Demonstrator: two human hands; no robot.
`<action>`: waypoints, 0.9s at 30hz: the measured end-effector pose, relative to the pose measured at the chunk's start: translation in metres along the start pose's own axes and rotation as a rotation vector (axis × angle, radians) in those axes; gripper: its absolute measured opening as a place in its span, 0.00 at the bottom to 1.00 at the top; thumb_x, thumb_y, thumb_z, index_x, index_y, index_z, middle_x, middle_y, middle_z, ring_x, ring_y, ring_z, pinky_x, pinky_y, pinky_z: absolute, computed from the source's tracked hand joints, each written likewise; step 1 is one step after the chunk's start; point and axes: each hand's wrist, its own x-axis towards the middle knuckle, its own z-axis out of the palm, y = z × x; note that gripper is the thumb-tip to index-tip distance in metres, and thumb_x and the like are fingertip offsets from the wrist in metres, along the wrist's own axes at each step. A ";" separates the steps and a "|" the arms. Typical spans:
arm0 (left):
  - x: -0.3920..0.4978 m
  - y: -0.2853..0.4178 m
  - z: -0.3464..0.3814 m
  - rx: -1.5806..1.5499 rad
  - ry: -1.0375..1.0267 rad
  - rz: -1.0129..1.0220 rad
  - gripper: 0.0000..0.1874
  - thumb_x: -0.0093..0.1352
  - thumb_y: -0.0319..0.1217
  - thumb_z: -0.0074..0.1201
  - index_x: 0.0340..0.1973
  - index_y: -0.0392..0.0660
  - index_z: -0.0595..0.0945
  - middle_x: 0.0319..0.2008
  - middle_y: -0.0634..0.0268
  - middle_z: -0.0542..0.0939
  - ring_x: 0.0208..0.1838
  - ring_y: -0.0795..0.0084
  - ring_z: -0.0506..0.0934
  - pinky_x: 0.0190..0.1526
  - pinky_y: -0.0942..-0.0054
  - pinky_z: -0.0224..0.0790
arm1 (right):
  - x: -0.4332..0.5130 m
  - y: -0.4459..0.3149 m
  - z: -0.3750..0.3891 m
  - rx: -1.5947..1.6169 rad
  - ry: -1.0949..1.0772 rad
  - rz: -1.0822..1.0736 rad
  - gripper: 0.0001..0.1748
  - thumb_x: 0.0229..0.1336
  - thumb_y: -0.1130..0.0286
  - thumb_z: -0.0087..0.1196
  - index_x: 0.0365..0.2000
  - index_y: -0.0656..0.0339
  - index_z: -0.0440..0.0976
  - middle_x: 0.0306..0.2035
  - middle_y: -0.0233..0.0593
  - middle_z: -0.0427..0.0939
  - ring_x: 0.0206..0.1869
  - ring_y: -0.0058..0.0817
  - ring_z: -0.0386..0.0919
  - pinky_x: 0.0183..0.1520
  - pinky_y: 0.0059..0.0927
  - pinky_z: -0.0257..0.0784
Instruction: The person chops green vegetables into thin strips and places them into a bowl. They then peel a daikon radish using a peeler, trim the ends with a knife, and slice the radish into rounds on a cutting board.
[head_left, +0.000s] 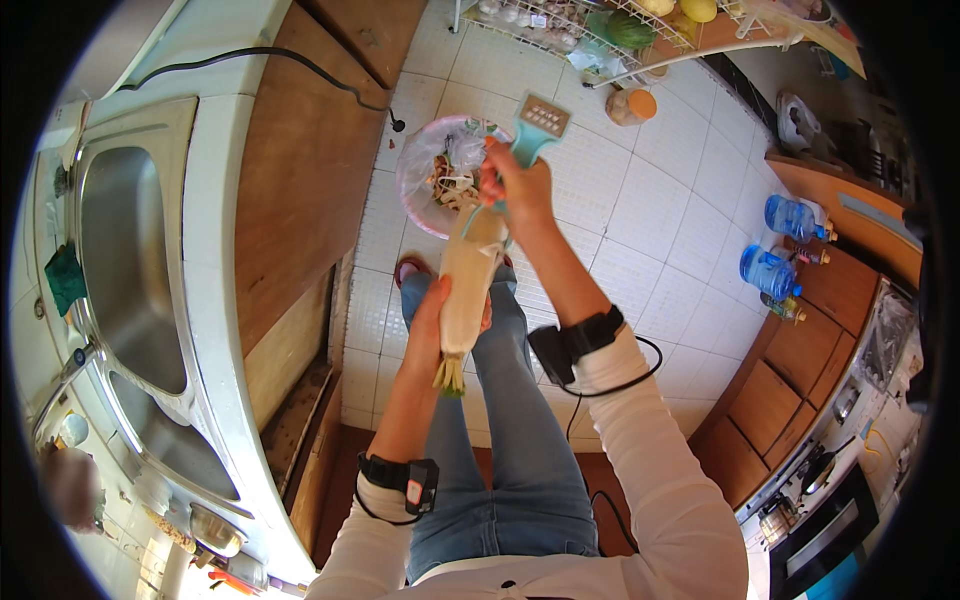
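A large white radish (469, 292) points away from me, its cut green-yellow stem end towards my body. Around its lower half my left hand (435, 311) is closed, with fingertips showing on the right side. My right hand (517, 184) grips a light-blue peeler with a grater plate (541, 124) at its far end; the peeler's loop end lies against the radish's upper part. Below the radish's far end stands a lined waste bin (409, 187) with a pink rim, holding peelings (452, 187).
A counter with a double steel sink (135, 262) runs along the left. A black cable with a plug (397, 125) hangs over its cabinet. Ahead are a wire rack (517, 49) with produce and a jar with an orange lid (643, 103). Blue water bottles (769, 271) stand by the right cabinets.
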 end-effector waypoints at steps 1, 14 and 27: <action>-0.002 -0.002 0.000 -0.006 0.013 -0.010 0.28 0.70 0.52 0.41 0.48 0.37 0.72 0.32 0.56 0.76 0.27 0.71 0.74 0.31 0.74 0.68 | 0.010 -0.002 -0.004 0.023 0.059 -0.015 0.16 0.55 0.65 0.60 0.21 0.64 0.68 0.14 0.36 0.67 0.14 0.19 0.58 0.17 0.26 0.56; -0.004 0.007 -0.008 -0.148 -0.016 0.029 0.27 0.71 0.51 0.40 0.46 0.36 0.72 0.33 0.57 0.75 0.30 0.70 0.74 0.32 0.75 0.68 | 0.065 0.029 -0.041 -0.248 0.091 -0.339 0.16 0.58 0.61 0.59 0.24 0.63 0.72 0.19 0.31 0.72 0.21 0.18 0.70 0.24 0.21 0.66; 0.037 0.016 -0.019 -0.301 -0.074 0.016 0.24 0.71 0.47 0.42 0.50 0.38 0.71 0.37 0.53 0.76 0.34 0.69 0.75 0.36 0.75 0.72 | 0.018 0.006 -0.015 0.055 -0.023 -0.226 0.21 0.62 0.53 0.52 0.26 0.61 0.68 0.19 0.34 0.69 0.20 0.20 0.64 0.26 0.27 0.68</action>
